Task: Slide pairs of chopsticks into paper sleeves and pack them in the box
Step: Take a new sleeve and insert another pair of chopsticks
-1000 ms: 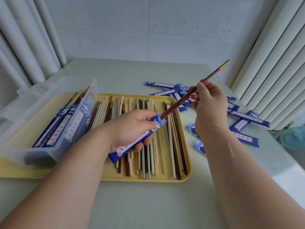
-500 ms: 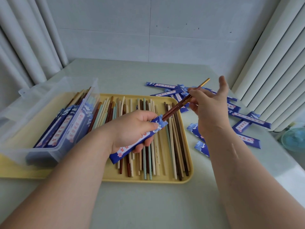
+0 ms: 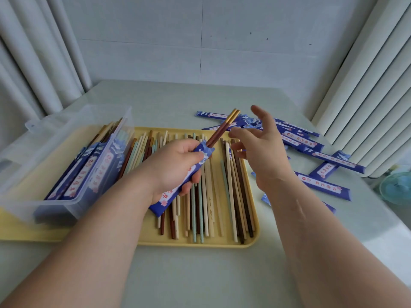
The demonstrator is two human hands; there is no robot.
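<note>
Blue sleeve with white waves, pink blossoms — brown chopsticks, gold-tipped — yellow tray

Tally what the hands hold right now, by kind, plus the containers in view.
Paper sleeve: 1, gripped by the left hand
Brown chopsticks: 2, gold-tipped ends sticking out of that sleeve
Yellow tray: 1
Clear box: 1
Total: 5
The right hand holds nothing; its fingers are spread.

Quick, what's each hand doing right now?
Left hand: grips the blue paper sleeve with the brown chopsticks sticking out.
Right hand: open, fingers spread, holding nothing.
</note>
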